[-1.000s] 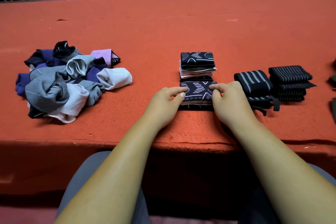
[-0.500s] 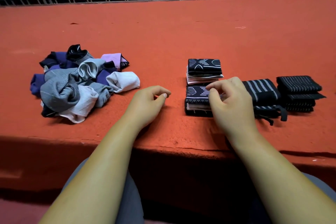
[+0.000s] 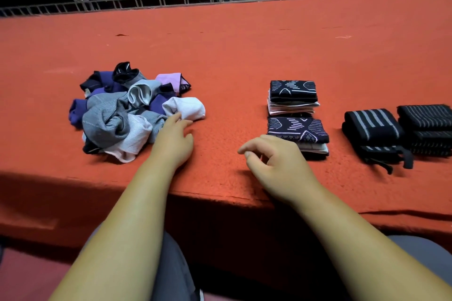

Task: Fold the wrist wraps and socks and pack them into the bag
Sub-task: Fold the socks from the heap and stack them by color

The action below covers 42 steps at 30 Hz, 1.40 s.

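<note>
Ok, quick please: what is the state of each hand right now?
Left hand: open, fingers stretched to the pale sock, holding nothing.
Right hand: open, fingers loosely curled, holding nothing.

Dim warm overhead light; soft shadow below worktop point(image 3: 244, 56) edge, dark background, wide-angle curvature at edges, slight softness.

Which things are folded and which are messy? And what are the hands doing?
sock pile: messy, unfolded.
far sock stack: folded, stacked.
near sock stack: folded, stacked.
near wrist wraps: folded, stacked.
far-right wrist wraps: folded, stacked.
left hand: open, at the pile's edge.
right hand: loosely curled, empty.
</note>
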Motion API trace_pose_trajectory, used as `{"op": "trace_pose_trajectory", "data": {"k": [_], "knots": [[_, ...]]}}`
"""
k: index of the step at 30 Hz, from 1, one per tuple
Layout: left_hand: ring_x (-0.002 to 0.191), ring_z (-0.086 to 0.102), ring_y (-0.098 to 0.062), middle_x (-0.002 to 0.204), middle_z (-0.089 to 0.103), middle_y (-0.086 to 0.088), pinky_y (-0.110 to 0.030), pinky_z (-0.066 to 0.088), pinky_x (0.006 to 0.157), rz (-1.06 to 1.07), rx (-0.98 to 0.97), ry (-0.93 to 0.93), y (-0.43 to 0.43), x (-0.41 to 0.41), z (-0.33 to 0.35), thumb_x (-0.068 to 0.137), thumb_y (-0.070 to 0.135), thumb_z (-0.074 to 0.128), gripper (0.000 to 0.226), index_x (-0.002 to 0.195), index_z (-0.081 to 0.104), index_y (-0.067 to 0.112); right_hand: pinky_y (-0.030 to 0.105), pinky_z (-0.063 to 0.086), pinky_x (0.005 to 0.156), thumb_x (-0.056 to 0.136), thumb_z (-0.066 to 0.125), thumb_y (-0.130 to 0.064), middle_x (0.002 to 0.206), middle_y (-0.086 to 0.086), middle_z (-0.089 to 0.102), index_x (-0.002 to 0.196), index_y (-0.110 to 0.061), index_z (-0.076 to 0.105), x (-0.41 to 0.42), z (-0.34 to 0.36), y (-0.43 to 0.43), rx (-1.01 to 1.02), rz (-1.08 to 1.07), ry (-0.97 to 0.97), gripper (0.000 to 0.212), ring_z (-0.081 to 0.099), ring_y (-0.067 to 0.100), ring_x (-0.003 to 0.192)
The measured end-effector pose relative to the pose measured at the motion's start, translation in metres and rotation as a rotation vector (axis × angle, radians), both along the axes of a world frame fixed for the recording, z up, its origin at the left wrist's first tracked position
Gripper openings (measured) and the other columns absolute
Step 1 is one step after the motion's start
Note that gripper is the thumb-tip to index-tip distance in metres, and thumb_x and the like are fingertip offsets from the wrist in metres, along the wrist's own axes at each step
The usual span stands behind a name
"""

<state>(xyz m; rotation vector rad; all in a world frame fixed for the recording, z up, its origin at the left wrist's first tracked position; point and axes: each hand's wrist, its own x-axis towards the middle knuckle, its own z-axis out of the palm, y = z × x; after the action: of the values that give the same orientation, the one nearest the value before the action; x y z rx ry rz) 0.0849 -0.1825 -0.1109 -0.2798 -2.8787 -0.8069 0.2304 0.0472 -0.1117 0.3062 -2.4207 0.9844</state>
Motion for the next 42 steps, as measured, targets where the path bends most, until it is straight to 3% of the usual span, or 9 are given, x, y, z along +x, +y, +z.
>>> {"op": "trace_pose_trajectory", "data": {"k": [10,13,16,19,22,25,29,36,42], "knots": [[0.138,0.056,-0.021,0.152,0.056,-0.001,-0.039,0.039,0.122,0.017,0.206,-0.117,0.003,-0.007,0.001,0.088,0.024,0.064,0.060,0.148,0.062,0.023,0.027,0.051,0.087,0.093,0.070,-0.016,0.093,-0.016,0.074,0.098,-0.029,0.081,-0.003,-0.009,0.002,0.013,-0.005,-0.091,0.018,0.067,0.004,0.091],[0.106,0.070,-0.013,0.134,0.067,0.006,-0.029,0.057,0.095,0.045,0.351,-0.101,0.008,0.000,0.007,0.089,0.026,0.067,0.050,0.139,0.069,0.027,0.026,0.050,0.090,0.093,0.072,-0.013,0.094,-0.016,0.075,0.097,-0.029,0.081,-0.003,-0.009,0.002,0.003,-0.009,-0.103,0.019,0.067,0.003,0.092],[0.073,0.065,-0.003,0.109,0.074,0.012,-0.012,0.045,0.058,0.117,0.513,-0.058,0.017,0.009,0.011,0.090,0.033,0.079,0.025,0.113,0.081,0.025,0.024,0.050,0.091,0.094,0.072,-0.013,0.096,-0.018,0.076,0.097,-0.029,0.082,-0.004,-0.009,0.002,-0.021,-0.010,-0.107,0.019,0.069,0.002,0.094],[0.066,0.059,-0.004,0.082,0.070,0.020,-0.022,0.044,0.065,0.133,0.605,-0.018,0.019,0.023,0.014,0.080,0.049,0.088,0.030,0.080,0.079,0.020,0.020,0.049,0.089,0.096,0.070,-0.014,0.098,-0.020,0.076,0.099,-0.030,0.081,-0.004,-0.009,0.003,-0.068,-0.031,-0.120,0.020,0.069,0.001,0.095],[0.076,0.069,-0.013,0.086,0.077,0.009,-0.030,0.054,0.077,0.166,0.800,-0.055,0.014,0.031,0.019,0.071,0.030,0.085,0.017,0.086,0.077,0.026,0.021,0.050,0.088,0.099,0.069,-0.017,0.096,-0.020,0.076,0.102,-0.029,0.080,-0.004,-0.007,0.002,-0.131,-0.068,-0.096,0.018,0.069,0.002,0.093],[0.063,0.061,-0.013,0.074,0.069,0.003,-0.035,0.046,0.069,0.062,1.119,-0.248,0.012,0.041,0.027,0.064,0.020,0.076,0.032,0.095,0.073,0.019,0.023,0.049,0.076,0.100,0.069,-0.019,0.084,-0.024,0.073,0.102,-0.029,0.080,-0.003,-0.004,0.000,-0.329,-0.100,-0.096,0.015,0.067,-0.002,0.079],[0.070,0.064,-0.015,0.092,0.070,-0.007,-0.029,0.054,0.066,-0.104,1.286,-0.501,0.016,0.055,0.032,0.065,0.013,0.073,0.041,0.105,0.065,0.018,0.027,0.042,0.064,0.101,0.073,-0.031,0.074,-0.012,0.067,0.105,-0.031,0.077,0.001,0.007,-0.003,-0.544,-0.081,-0.060,0.006,0.054,0.002,0.061],[0.077,0.063,-0.020,0.093,0.069,-0.007,-0.034,0.054,0.075,-0.233,1.093,-0.518,0.026,0.061,0.025,0.075,0.015,0.073,0.025,0.099,0.068,0.017,0.024,0.045,0.063,0.099,0.075,-0.044,0.073,-0.008,0.065,0.094,-0.027,0.072,0.005,0.010,-0.007,-0.323,-0.117,-0.019,0.018,0.056,0.006,0.063],[0.102,0.057,-0.001,0.109,0.059,0.008,-0.016,0.043,0.087,-0.299,0.422,0.248,0.040,0.077,0.024,0.088,0.043,0.079,0.016,0.099,0.073,0.033,0.016,0.040,0.070,0.094,0.080,-0.032,0.085,-0.010,0.065,0.088,-0.029,0.075,0.001,0.007,-0.004,-0.219,-0.177,0.037,0.008,0.060,0.008,0.078]]}}
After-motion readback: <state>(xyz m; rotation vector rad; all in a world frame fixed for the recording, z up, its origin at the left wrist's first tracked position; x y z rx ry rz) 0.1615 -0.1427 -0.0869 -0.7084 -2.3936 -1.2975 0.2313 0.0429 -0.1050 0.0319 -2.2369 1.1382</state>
